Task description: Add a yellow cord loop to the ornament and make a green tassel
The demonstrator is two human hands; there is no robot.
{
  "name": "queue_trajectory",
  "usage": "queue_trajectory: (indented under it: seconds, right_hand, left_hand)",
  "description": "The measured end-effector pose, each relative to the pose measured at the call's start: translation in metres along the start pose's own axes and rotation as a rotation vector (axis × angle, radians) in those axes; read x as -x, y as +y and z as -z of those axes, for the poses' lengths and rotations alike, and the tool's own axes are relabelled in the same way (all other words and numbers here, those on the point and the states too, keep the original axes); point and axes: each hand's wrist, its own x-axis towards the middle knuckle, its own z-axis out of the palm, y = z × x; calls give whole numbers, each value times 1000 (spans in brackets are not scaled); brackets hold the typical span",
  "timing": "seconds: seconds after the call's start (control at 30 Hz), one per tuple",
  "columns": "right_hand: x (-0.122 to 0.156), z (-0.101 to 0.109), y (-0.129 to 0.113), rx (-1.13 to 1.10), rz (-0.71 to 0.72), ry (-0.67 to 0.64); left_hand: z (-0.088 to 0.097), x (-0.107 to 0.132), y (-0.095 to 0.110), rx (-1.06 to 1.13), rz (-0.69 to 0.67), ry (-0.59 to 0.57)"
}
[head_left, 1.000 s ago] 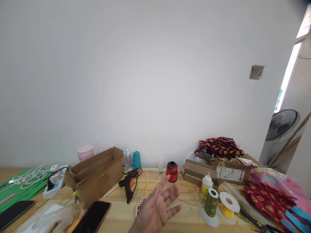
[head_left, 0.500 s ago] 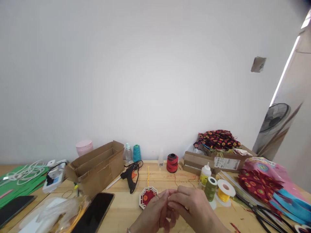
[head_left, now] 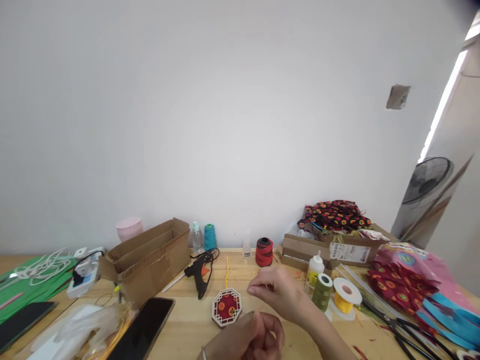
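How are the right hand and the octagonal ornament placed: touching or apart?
Apart. The head view shows a strip of wooden tabletop between the right hand's fingertips and the octagonal ornament.

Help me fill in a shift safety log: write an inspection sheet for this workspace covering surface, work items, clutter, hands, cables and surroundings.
Surface: wooden table, red scraps near the front right.
Work items: octagonal ornament, flat, yellow cord extending behind it.
Clutter: black scissors, cardboard box, two phones, maroon fabric.
Hands: left hand curled near the ornament, contact unclear; right hand pinched; anything held is too small to tell.
Cables: white cable loosely looped; black cord bunched beside the glue gun.
Surroundings: pale wall, fan at right.
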Motion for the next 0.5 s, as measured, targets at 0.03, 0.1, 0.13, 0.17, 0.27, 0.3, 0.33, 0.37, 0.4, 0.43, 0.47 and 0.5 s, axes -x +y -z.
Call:
queue_trajectory:
  seconds: [0.03, 0.1, 0.13, 0.17, 0.27, 0.3, 0.33, 0.37, 0.4, 0.43, 0.47, 0.5]
  right_hand:
    - [1, -3, 4, -16, -21, 0]
    - [7, -12, 12, -55, -74, -4]
    - [11, -17, 15, -72, -97, -3]
    - [17, -23, 18, -82, -113, 3]
    - [34, -41, 24, -34, -114, 31]
    - [39, -46, 26, 15, -93, 32]
    - [44, -51, 28, 75, -64, 25]
    - [48, -54, 29, 144, -33, 11]
    - [52, -55, 30, 217, -3, -7]
    - [55, -55, 30, 289, 22, -24]
    - [57, -54, 29, 353, 40, -38]
    - [59, -52, 27, 408, 53, -46]
  left_hand:
    - [-3, 0, 2, 4, -4, 11]
    - [-6, 0, 6, 55, -67, 18]
    - [-5, 0, 9, 109, -111, 5]
    - [-4, 0, 12, 183, -154, -12]
    - [3, 0, 25, 464, -256, 8]
    - [5, -1, 29, 552, -289, 44]
    - [7, -2, 34, 620, -323, 92]
    - [9, -4, 37, 663, -354, 144]
    - [11, -5, 40, 680, -382, 193]
    - [12, -7, 41, 674, -406, 235]
    - [14, -9, 41, 652, -424, 268]
    - [16, -10, 40, 625, -438, 293]
